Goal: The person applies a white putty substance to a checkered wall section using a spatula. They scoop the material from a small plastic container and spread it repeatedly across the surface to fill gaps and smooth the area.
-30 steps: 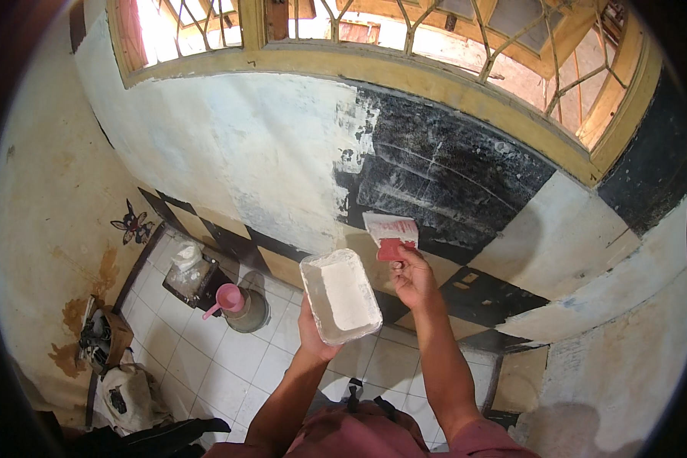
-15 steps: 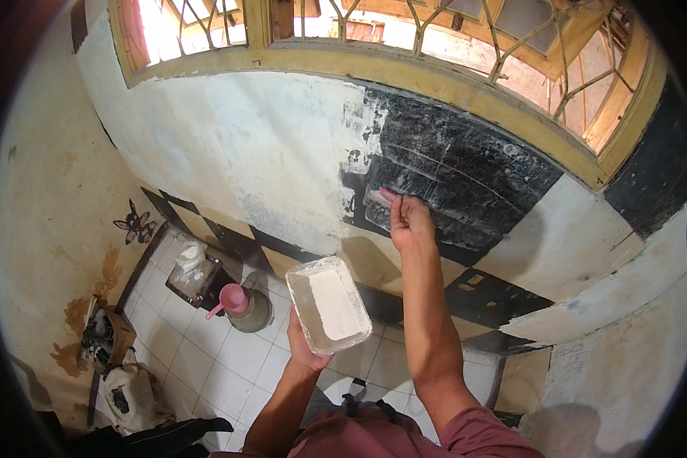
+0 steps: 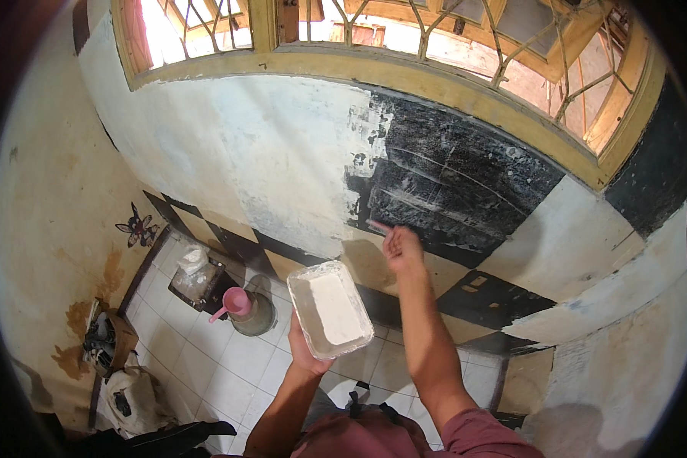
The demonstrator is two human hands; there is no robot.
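My left hand point(image 3: 307, 347) grips a rectangular, white-smeared tub point(image 3: 304, 305) from beneath its left side. White filler paste point(image 3: 339, 309) lies in the tub. Up and to the right of it, my right hand point(image 3: 403, 249) is closed on a small pinkish putty scraper point(image 3: 379, 226), seen nearly edge-on with its handle mostly hidden in the fingers. The scraper points left, just in front of the lower edge of a black wall patch point(image 3: 466, 179) streaked with thin white smears. White coating point(image 3: 282, 130) covers the wall to the left, ending raggedly against the black.
A yellow window frame point(image 3: 320, 70) with metal grilles runs above the wall. On the white-tiled floor stand a bucket point(image 3: 258, 319) with a pink dipper point(image 3: 237, 301) and a dark box point(image 3: 198, 286) topped with a white bag. A filled box point(image 3: 114, 336) and pale sack point(image 3: 141, 401) sit at the left.
My right hand with the putty scraper has moved down, from the black patch's left part to its lower edge. The tub has stayed nearly still in my left hand.
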